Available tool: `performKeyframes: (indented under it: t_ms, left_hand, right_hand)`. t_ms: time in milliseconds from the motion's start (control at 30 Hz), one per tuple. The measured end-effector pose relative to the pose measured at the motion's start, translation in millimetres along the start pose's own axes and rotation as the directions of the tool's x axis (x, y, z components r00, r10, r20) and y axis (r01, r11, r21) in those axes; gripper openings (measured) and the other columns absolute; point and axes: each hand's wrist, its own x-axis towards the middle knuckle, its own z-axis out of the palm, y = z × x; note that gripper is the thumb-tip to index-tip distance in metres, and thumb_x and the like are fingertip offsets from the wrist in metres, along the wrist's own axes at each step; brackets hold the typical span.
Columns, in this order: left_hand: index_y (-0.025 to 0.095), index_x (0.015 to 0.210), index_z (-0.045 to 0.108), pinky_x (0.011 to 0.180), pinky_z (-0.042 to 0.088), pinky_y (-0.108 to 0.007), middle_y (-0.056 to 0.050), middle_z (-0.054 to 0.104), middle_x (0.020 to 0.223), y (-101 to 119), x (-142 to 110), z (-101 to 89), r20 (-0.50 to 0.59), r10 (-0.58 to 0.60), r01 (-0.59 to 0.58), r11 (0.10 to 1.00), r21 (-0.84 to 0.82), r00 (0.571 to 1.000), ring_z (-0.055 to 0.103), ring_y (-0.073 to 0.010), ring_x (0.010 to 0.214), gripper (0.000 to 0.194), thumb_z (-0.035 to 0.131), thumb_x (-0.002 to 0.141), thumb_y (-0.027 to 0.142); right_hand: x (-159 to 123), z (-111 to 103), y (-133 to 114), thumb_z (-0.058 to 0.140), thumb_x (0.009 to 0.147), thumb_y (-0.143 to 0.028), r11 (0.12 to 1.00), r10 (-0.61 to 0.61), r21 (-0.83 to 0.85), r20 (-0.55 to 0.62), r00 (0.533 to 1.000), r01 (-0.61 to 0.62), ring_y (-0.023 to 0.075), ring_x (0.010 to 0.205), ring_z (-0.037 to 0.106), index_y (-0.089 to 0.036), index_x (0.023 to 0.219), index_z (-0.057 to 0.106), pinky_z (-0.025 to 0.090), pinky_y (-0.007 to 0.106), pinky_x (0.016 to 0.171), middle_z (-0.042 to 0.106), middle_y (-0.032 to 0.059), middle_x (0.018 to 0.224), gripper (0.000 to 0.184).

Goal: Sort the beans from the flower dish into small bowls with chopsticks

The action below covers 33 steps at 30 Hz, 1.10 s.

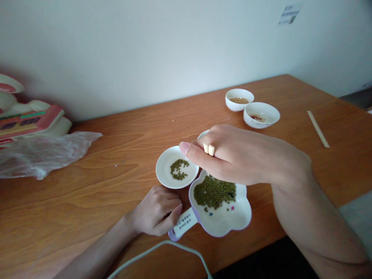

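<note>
Right hand (236, 155) hides most of the chopsticks (209, 149) and nearly all of a white dish (202, 134) behind it. Toy (35, 122), plastic bag (55, 151) cut by left edge; cable (166, 243) cut at bottom. Wall sticker (290, 14) print too small to read.

From the white plate (164, 171), the worktop (130, 143) leaves a free way at 11 o'clock, until the wall (145, 54). The right hand (232, 155) blocks 3 o'clock, partly above the flower-shaped dish (223, 224); the left hand (158, 211) closes 7 o'clock; two bowls (267, 111) stand at 2 o'clock.
</note>
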Motion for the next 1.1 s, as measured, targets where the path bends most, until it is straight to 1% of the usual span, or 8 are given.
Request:
performKeyframes:
  t_ms: [167,333,433,633,933,1033,1100]
  left_hand:
    - [0.021,0.07,0.041,0.057,0.028,-0.034,0.001,0.053,0.063,0.5,0.4,-1.0,0.0,0.005,-0.005,1.0,0.003,1.0,0.042,-0.015,0.056,0.03,0.042,0.1,0.017]
    - [0.021,0.07,0.042,0.057,0.029,-0.034,0.0,0.054,0.063,1.7,1.6,-2.2,0.004,0.006,-0.006,1.0,0.004,1.0,0.042,-0.015,0.056,0.031,0.041,0.1,0.017]
    - [0.021,0.069,0.043,0.056,0.028,-0.035,0.0,0.054,0.063,1.8,1.2,-2.0,0.002,0.006,-0.006,1.0,0.009,1.0,0.042,-0.0151,0.055,0.031,0.041,0.1,0.017]
    - [0.021,0.07,0.042,0.057,0.028,-0.034,0.0,0.054,0.063,1.1,0.2,-1.2,0.006,0.002,-0.002,1.0,0.002,1.0,0.042,-0.015,0.055,0.031,0.041,0.1,0.018]
    - [0.021,0.071,0.043,0.057,0.028,-0.034,0.0,0.054,0.064,2.2,0.7,-1.9,-0.002,0.019,-0.019,1.0,0.006,1.0,0.042,-0.015,0.056,0.03,0.041,0.1,0.017]
    - [0.021,0.07,0.043,0.056,0.029,-0.034,0.0,0.054,0.063,1.8,1.4,-2.0,-0.006,0.015,-0.015,1.0,0.009,1.0,0.043,-0.0149,0.055,0.03,0.041,0.1,0.016]
    - [0.021,0.07,0.043,0.056,0.03,-0.035,0.0,0.054,0.063,1.3,1.3,-1.6,-0.003,0.009,-0.009,1.0,0.005,1.0,0.043,-0.0149,0.055,0.031,0.041,0.1,0.017]
  right_hand:
    - [1.5,3.1,0.0,0.025,0.111,-0.054,1.0,0.02,-0.009,0.006,1.0,-0.02,0.0102,0.051,0.046,-0.019,0.058,0.047,0.026,0.035,0.062,0.053,-0.0037,0.052,0.067]
    - [1.5,2.5,0.4,0.026,0.112,-0.047,0.999,0.028,-0.036,0.005,1.0,-0.028,0.0121,0.057,0.051,-0.02,0.059,0.049,0.026,0.035,0.065,0.058,-0.0016,0.057,0.064]
    - [1.2,1.9,-0.3,0.025,0.112,-0.045,1.0,0.018,-0.016,0.018,1.0,-0.018,0.0116,0.057,0.048,-0.019,0.06,0.05,0.024,0.036,0.065,0.057,-0.0011,0.057,0.064]
    - [0.3,3.2,-0.1,0.026,0.111,-0.051,0.998,0.064,-0.007,0.015,0.998,-0.063,0.0114,0.055,0.047,-0.018,0.059,0.052,0.024,0.035,0.064,0.055,-0.0014,0.056,0.066]
    - [-1.2,2.6,-0.1,0.023,0.112,-0.05,0.999,0.046,0.002,0.015,0.999,-0.046,0.0107,0.058,0.05,-0.017,0.061,0.052,0.026,0.034,0.068,0.058,-0.0015,0.057,0.067]
    - [-3.1,0.4,0.5,0.023,0.113,-0.048,0.999,0.036,0.016,0.018,0.999,-0.036,0.0097,0.055,0.047,-0.017,0.062,0.052,0.026,0.034,0.065,0.055,-0.0028,0.055,0.066]
    - [-4.2,-1.3,1.7,0.024,0.112,-0.05,0.998,0.053,0.024,0.022,0.998,-0.053,0.0094,0.053,0.046,-0.018,0.062,0.053,0.027,0.034,0.065,0.054,-0.0032,0.055,0.067]
